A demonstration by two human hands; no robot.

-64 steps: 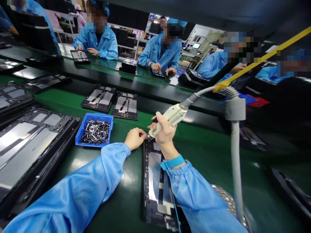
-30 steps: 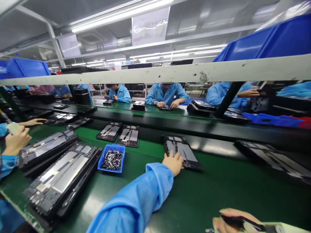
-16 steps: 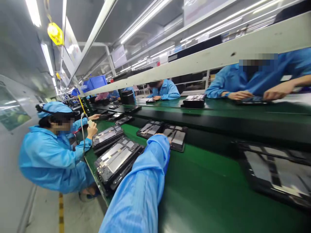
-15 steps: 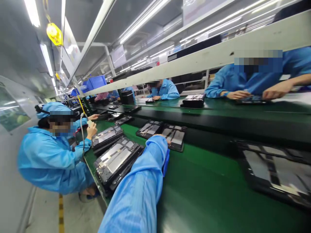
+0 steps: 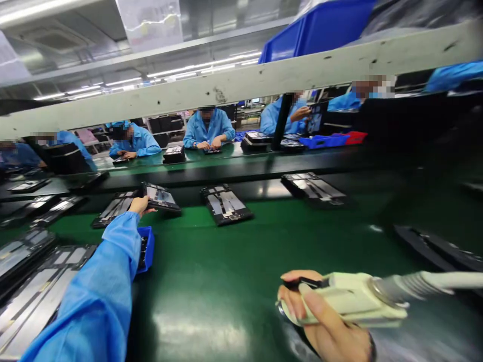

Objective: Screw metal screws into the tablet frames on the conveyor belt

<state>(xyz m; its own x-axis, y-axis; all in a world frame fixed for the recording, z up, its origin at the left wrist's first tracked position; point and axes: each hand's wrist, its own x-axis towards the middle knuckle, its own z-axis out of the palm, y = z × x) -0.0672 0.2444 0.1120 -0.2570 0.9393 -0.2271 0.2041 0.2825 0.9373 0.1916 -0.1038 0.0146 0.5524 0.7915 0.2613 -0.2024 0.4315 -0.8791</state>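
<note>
Left hand pinching tablet by its edge, tilted. Right hand wrapped round pale corded tool above green table. Blue bin partly behind left sleeve.

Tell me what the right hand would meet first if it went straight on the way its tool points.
Leftward over the green tabletop, tool first, the right hand would probably meet the left sleeve, though depth is unclear.

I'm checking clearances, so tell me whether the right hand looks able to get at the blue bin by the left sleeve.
Probably not freely: the right hand holds a pale corded tool, and the left sleeve covers part of the blue bin.
</note>
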